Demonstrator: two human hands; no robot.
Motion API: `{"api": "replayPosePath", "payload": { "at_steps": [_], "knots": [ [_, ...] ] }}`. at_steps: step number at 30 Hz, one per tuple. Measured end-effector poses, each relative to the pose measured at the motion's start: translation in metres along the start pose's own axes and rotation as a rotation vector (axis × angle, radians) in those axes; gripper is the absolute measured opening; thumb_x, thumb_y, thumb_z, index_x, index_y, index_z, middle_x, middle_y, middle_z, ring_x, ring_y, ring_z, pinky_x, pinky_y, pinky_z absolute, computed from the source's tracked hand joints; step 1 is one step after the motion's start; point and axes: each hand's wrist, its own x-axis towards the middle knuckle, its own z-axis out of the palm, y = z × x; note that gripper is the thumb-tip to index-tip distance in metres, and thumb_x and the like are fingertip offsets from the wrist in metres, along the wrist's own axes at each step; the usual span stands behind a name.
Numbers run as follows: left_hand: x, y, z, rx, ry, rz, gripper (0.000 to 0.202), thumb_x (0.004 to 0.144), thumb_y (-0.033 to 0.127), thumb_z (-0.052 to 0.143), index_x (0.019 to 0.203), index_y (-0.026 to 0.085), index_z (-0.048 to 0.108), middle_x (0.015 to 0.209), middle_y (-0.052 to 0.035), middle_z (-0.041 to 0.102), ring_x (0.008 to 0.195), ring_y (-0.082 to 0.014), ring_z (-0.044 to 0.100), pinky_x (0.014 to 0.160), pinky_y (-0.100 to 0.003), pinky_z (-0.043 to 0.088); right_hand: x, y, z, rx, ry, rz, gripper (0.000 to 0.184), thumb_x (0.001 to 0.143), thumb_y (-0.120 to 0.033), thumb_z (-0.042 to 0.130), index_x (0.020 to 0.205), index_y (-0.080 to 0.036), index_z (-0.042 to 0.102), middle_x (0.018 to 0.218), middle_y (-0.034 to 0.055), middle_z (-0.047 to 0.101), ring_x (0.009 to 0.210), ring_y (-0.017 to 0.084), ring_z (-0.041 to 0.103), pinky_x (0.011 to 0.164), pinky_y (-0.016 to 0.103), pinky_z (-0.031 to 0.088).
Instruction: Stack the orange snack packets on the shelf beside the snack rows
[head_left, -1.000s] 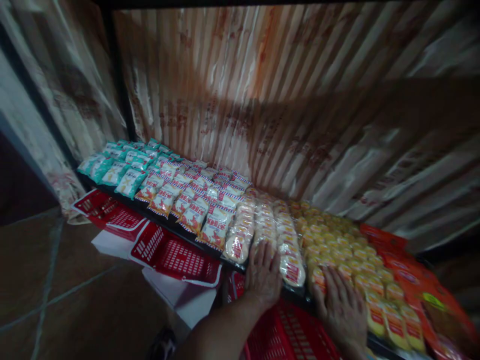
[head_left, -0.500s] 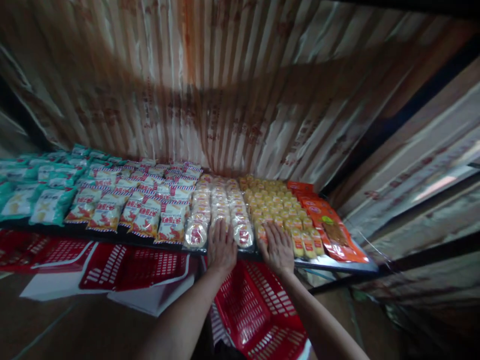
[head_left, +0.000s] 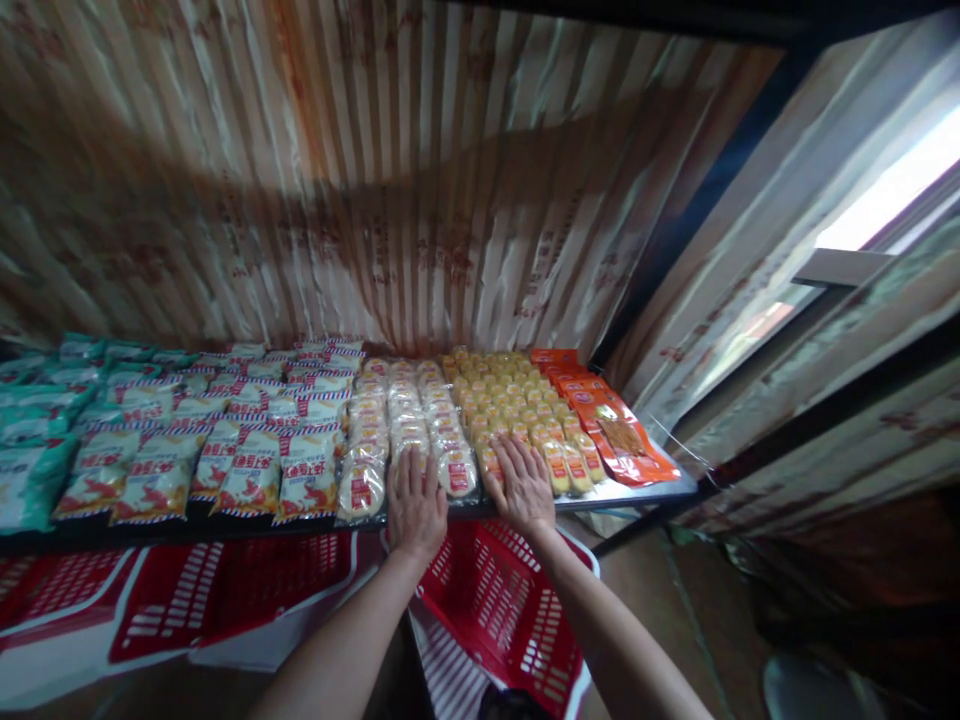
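Observation:
My left hand (head_left: 417, 508) lies flat with fingers stretched over the front of the middle row of round, pale wrapped cakes (head_left: 361, 490). Beside it, my right hand (head_left: 520, 484) rests with fingers spread on the front packs of small yellow wrapped cakes (head_left: 576, 462). Both palms are at the shelf's front edge, and what lies beneath them is hidden. Left of the round cakes stand rows of white snack bags (head_left: 246, 468) with red print and striped edges. Orange packets (head_left: 619, 436) lie right of the yellow cakes.
Teal snack bags (head_left: 37, 480) fill the shelf's left end. Red plastic baskets (head_left: 169, 600) sit below the front edge, with another red basket (head_left: 501, 600) under my arms. Wrinkled, printed sheeting (head_left: 420, 220) hangs behind the shelf. A dark metal post (head_left: 686, 225) rises at the right.
The view has shifted, so the shelf goods appear further left and the window at right shows more. Both hands stay on the same cakes, with little change in their pose.

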Motion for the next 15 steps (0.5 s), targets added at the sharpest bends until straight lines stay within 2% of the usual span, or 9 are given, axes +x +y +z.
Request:
{"api": "replayPosePath", "payload": {
  "at_steps": [5, 15],
  "knots": [
    [0.0013, 0.0004, -0.0004, 0.032, 0.025, 0.021, 0.05, 0.09, 0.029, 0.047, 0.138, 0.017, 0.044, 0.149, -0.0158, 0.035, 0.139, -0.0307, 0.028, 0.111, -0.052, 0.028, -0.0002, 0.001, 0.0018, 0.004, 0.03, 0.001, 0.051, 0.091, -0.036, 0.044, 0.138, -0.018, 0.043, 0.143, 0.0074, 0.048, 0.133, 0.024, 0.037, 0.112, 0.042, 0.021],
    [0.0017, -0.0009, 0.0026, 0.04, 0.018, 0.031, 0.049, 0.089, 0.03, 0.048, 0.137, 0.018, 0.047, 0.147, -0.0148, 0.039, 0.138, -0.0301, 0.03, 0.111, -0.053, 0.027, -0.0001, 0.0038, 0.0026, -0.018, 0.05, -0.025, 0.05, 0.091, -0.036, 0.044, 0.138, -0.017, 0.045, 0.141, 0.0068, 0.05, 0.132, 0.024, 0.04, 0.111, 0.042, 0.023]
  ]
}}
